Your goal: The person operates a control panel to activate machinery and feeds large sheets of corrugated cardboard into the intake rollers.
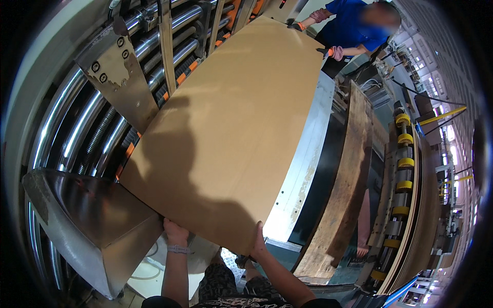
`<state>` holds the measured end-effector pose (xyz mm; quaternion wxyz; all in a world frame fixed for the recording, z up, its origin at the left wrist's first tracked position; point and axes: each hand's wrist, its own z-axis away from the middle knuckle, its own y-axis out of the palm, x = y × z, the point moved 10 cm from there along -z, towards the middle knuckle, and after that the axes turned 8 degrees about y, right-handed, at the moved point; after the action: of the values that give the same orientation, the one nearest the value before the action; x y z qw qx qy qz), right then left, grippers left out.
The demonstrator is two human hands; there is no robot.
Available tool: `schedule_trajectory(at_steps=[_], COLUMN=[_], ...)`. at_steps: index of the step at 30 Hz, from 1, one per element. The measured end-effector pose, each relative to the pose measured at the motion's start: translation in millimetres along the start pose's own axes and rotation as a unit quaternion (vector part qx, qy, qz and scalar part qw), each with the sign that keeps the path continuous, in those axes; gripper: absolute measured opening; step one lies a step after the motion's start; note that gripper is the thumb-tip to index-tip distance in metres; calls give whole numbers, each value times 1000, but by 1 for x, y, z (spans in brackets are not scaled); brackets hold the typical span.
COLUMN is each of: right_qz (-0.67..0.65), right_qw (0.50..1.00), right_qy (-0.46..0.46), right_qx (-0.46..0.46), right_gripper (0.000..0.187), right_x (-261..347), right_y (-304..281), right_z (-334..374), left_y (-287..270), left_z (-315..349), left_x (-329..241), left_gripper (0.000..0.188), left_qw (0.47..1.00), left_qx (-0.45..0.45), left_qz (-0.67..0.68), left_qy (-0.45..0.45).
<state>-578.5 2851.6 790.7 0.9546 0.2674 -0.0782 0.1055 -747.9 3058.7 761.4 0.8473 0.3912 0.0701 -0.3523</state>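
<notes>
A large flat brown cardboard sheet (231, 113) stretches from in front of me to the far side, with my shadow falling on its left part. My left hand (176, 233) is closed on its near left corner, a pale band round the wrist. At the near right corner, my right hand (258, 244) grips the edge with the thumb up along the side; its other fingers are mostly hidden beneath. Across from me a co-worker in blue holds the far end with two dark gloved hands, one at the far edge (296, 26) and one at the right corner (325, 52).
Shiny metal rollers (77, 128) and a bolted metal bracket (120, 72) line the left side. A metal guard (97, 220) juts out at the near left. To the right lie a pale metal ledge (295, 192), a wooden beam (339, 200) and a shaft with yellow rings (404, 185).
</notes>
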Motion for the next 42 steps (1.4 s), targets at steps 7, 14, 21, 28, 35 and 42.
schedule_trajectory(at_steps=[7,14,21,28,35,42], right_qz=[-25,-3,27,4,-71,-70], right_qw=[1000,998,998,998,996,997], right_qy=[8,-23,-10,29,52,9], right_qx=[6,60,60,50,6,-19], right_gripper=[79,80,86,82,84,77], right_x=[1,-1,2,-2,-2,-10], right_y=[14,1,20,14,1,-44], right_z=[9,-5,7,6,3,-24], left_y=[8,-5,-8,-14,-6,7], left_z=[4,-7,-7,-11,-7,-3], left_x=[0,2,4,3,13,14], left_gripper=[48,46,45,44,46,47], left_qw=[1000,1000,999,1000,995,997], left_qx=[-1,7,10,5,51,56], left_qz=[6,21,32,8,45,17], left_qy=[-8,0,-12,-2,-73,-55])
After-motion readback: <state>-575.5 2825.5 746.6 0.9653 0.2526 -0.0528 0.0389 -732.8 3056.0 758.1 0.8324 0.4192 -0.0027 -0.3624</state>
